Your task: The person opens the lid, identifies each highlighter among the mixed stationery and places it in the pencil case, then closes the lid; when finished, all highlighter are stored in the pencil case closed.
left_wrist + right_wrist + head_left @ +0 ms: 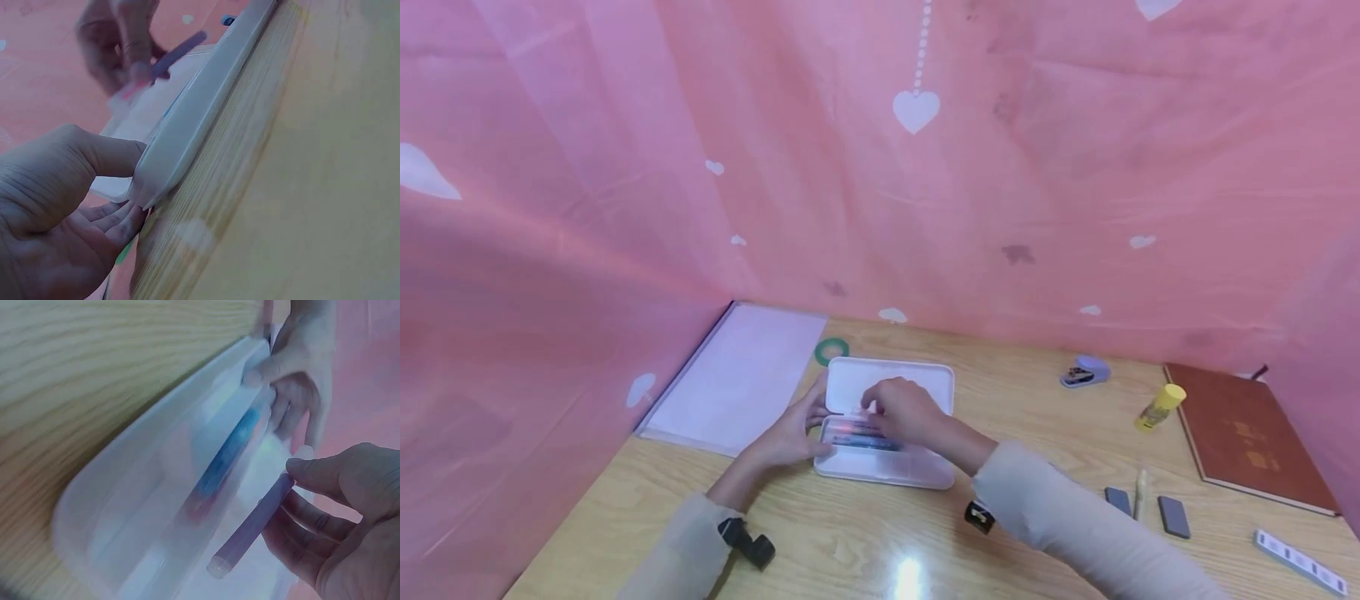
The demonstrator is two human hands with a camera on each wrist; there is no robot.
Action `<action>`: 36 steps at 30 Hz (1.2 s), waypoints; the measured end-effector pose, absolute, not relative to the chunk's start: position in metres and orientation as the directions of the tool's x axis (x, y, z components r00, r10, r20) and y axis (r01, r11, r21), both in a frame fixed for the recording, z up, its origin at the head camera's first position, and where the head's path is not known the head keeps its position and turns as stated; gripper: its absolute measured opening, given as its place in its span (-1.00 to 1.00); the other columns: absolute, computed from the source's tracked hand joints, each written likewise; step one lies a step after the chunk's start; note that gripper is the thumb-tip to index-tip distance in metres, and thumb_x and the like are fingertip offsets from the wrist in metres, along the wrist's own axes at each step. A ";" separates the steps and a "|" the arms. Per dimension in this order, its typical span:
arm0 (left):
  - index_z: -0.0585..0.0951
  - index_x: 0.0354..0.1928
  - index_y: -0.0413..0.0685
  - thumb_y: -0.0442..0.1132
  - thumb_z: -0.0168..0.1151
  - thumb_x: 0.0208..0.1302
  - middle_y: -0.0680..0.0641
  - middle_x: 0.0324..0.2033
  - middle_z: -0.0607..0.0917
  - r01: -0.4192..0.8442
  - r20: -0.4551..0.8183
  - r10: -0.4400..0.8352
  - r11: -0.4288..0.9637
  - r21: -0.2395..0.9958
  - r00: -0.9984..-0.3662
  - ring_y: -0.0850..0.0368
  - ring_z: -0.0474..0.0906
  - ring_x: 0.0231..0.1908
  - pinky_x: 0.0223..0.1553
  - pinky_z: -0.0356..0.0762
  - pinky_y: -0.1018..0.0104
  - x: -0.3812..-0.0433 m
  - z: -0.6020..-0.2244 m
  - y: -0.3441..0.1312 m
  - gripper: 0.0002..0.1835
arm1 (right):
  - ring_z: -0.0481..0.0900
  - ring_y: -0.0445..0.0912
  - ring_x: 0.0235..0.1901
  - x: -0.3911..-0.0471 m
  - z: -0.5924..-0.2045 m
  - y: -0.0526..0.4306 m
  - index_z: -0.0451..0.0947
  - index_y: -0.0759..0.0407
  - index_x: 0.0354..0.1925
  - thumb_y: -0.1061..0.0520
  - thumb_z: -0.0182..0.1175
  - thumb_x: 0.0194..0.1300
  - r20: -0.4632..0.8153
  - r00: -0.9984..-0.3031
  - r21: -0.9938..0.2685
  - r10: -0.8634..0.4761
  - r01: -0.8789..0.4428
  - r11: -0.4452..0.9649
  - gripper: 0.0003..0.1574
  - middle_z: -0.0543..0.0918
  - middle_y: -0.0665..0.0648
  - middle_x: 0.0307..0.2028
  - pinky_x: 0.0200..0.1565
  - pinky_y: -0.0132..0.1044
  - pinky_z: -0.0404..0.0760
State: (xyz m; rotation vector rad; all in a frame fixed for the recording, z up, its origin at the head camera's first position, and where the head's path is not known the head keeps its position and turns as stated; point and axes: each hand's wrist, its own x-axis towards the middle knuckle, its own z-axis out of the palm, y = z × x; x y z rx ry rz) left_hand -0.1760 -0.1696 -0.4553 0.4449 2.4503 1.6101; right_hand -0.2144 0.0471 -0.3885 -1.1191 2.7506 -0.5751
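Observation:
A white pencil case lies on the wooden table, its lid raised at the back. My left hand grips the case's left end, the thumb on the near side and the fingers behind, as the left wrist view shows. Over the case, my right hand pinches a slim purple pen between thumb and fingers. The pen is tilted, and one end is clear. Inside the tray lies a blue stick-shaped item with something reddish beside it.
Left of the case are a clear folder with white sheets and a green tape roll. At the right are a purple stapler, a yellow glue stick, a brown notebook, dark blocks, a pen and a pale strip.

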 end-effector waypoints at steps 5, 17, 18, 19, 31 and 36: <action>-0.32 0.48 0.04 -0.56 0.32 -0.03 -0.30 0.28 0.27 0.145 0.003 0.352 0.378 0.914 -0.936 -0.16 0.37 0.20 0.30 0.28 0.02 -0.176 -0.452 -0.167 0.22 | 0.50 -0.17 -0.44 -0.217 -0.399 0.023 0.71 0.03 -0.21 0.19 0.28 0.14 0.023 -0.716 -0.348 -0.697 -0.659 0.666 -0.79 0.68 -0.03 -0.36 -0.47 -0.32 0.50; -0.31 0.46 0.38 -0.54 0.35 -0.07 -0.14 0.29 0.29 0.140 -0.002 0.340 0.391 0.910 -0.940 -0.03 0.39 0.20 0.28 0.33 0.16 -0.184 -0.471 -0.167 0.30 | 0.50 -0.14 -0.37 -0.218 -0.418 0.014 0.71 0.12 -0.22 0.23 0.31 0.09 0.029 -0.739 -0.332 -0.673 -0.642 0.691 -0.79 0.69 0.03 -0.28 -0.39 -0.33 0.56; -0.31 0.46 0.39 -0.54 0.36 -0.07 -0.13 0.28 0.30 0.137 -0.005 0.335 0.398 0.907 -0.942 -0.02 0.39 0.20 0.28 0.33 0.16 -0.184 -0.470 -0.167 0.30 | 0.51 -0.13 -0.36 -0.218 -0.419 0.015 0.71 0.12 -0.22 0.22 0.31 0.09 0.035 -0.739 -0.329 -0.673 -0.644 0.690 -0.78 0.69 0.03 -0.28 -0.36 -0.31 0.57; -0.31 0.46 0.39 -0.54 0.36 -0.08 -0.12 0.28 0.30 0.137 -0.005 0.332 0.401 0.906 -0.943 -0.02 0.39 0.19 0.27 0.34 0.16 -0.184 -0.470 -0.167 0.30 | 0.52 -0.13 -0.34 -0.219 -0.419 0.015 0.71 0.11 -0.21 0.21 0.31 0.09 0.037 -0.739 -0.331 -0.673 -0.644 0.689 -0.78 0.69 0.04 -0.27 -0.34 -0.29 0.59; -0.31 0.48 0.14 -0.59 0.35 -0.09 -0.22 0.26 0.31 0.160 0.026 0.331 0.385 0.909 -0.943 -0.11 0.39 0.16 0.31 0.24 -0.01 -0.185 -0.474 -0.168 0.28 | 0.62 -0.01 -0.18 -0.216 -0.388 0.086 0.58 0.14 0.05 -0.02 0.36 0.09 0.087 -0.780 -0.357 -0.620 -0.605 0.711 -0.45 0.69 0.16 -0.16 -0.24 -0.12 0.63; -0.31 0.48 0.11 -0.57 0.37 -0.10 -0.18 0.27 0.31 0.168 0.040 0.320 0.381 0.909 -0.946 -0.06 0.41 0.12 0.32 0.24 0.02 -0.184 -0.473 -0.172 0.29 | 0.63 0.08 -0.15 -0.212 -0.380 0.154 0.50 0.14 0.15 -0.11 0.33 0.11 0.107 -0.833 -0.354 -0.543 -0.542 0.762 -0.33 0.63 0.22 -0.02 -0.38 -0.17 0.62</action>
